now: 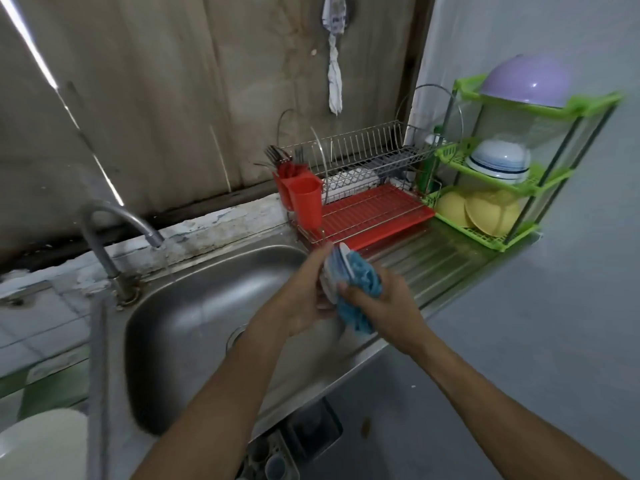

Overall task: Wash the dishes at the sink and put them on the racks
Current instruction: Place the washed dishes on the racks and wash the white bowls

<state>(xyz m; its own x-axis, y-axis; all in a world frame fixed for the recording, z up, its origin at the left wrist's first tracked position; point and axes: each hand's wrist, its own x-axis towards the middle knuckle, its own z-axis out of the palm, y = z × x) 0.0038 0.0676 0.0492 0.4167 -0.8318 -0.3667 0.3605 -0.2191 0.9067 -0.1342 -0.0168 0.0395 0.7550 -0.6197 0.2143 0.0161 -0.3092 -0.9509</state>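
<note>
Over the right side of the steel sink [180,327], my left hand [304,296] grips a small white dish with blue stripes [334,268], held on edge. My right hand [388,303] holds a blue cloth [363,289] pressed against the dish's right face. The cloth hides much of the dish. A thin stream of water runs from the tap [138,226] at the sink's back left. The metal dish rack with a red tray [367,188] stands behind the hands.
A red cutlery cup [304,199] with forks hangs on the rack's left end. A green corner shelf [512,168] at right holds a purple bowl, a striped bowl and yellow plates. The ribbed drainboard [436,261] lies to the right. A white plate [41,445] sits bottom left.
</note>
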